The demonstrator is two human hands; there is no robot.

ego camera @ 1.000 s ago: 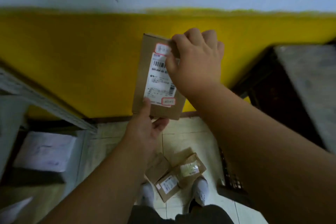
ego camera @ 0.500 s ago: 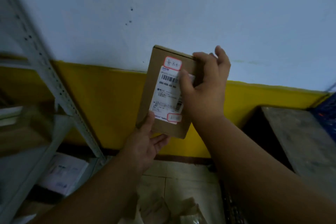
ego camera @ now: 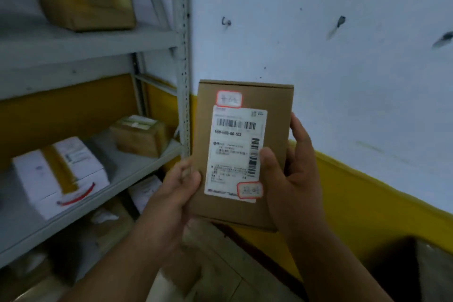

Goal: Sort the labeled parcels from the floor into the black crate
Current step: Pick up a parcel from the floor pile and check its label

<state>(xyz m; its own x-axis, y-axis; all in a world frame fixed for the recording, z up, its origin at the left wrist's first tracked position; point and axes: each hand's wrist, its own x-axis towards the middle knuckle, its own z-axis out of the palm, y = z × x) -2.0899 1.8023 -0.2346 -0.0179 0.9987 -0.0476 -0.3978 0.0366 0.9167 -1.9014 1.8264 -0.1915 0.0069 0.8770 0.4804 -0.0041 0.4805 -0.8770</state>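
Both hands held the brown labeled parcel point(ego camera: 241, 154) upright before the white wall. The left hand point(ego camera: 175, 193) gripped its lower left edge; the right hand point(ego camera: 291, 174) gripped its right edge, thumb on the label.

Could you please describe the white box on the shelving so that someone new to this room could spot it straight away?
Start at the grey metal shelving unit against the left wall and look at its middle shelf. The white box sits towards the near end, left of a brown taped carton. It alone is white, with a wide yellowish tape strip across it and a red curved mark on its front.
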